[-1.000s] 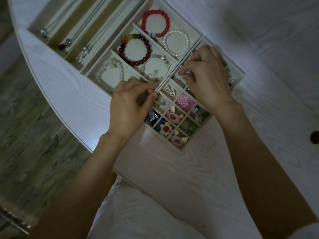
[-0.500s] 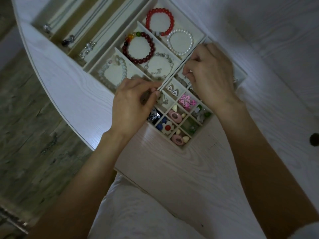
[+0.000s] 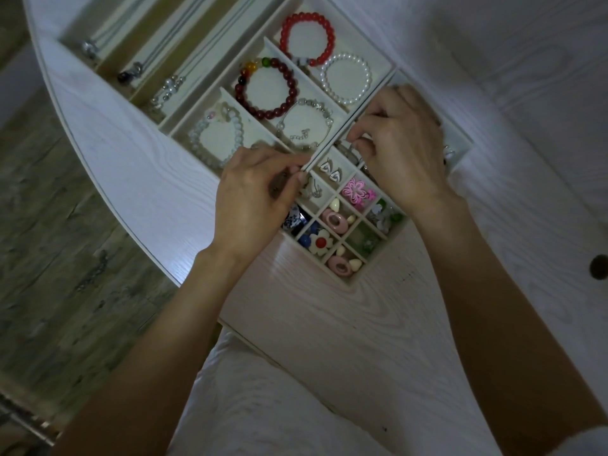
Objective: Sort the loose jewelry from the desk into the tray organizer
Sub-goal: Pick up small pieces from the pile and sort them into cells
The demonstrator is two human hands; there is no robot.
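Observation:
The tray organizer is three cream trays side by side on the white desk. The grid tray (image 3: 357, 280) holds earrings and charms, such as a pink flower (image 3: 355, 189) and silver heart studs (image 3: 330, 170). My left hand (image 3: 253, 199) hovers over the grid tray's left corner, fingers curled, thumb and forefinger pinching something small and mostly hidden. My right hand (image 3: 401, 149) is over the upper cells and pinches a small silver piece (image 3: 351, 147) at its fingertips. The cells under both hands are hidden.
The bracelet tray (image 3: 391, 65) holds red, dark red, pearl and pale bead bracelets. Further left, the necklace tray (image 3: 144, 95) holds thin chains. The desk's curved edge (image 3: 108, 205) drops to a wooden floor on the left. A dark round spot (image 3: 598, 266) marks the desk at right.
Both hands stay over the grid tray. My right hand's fingertips have shifted slightly lower into the upper cells; my left hand has barely moved.

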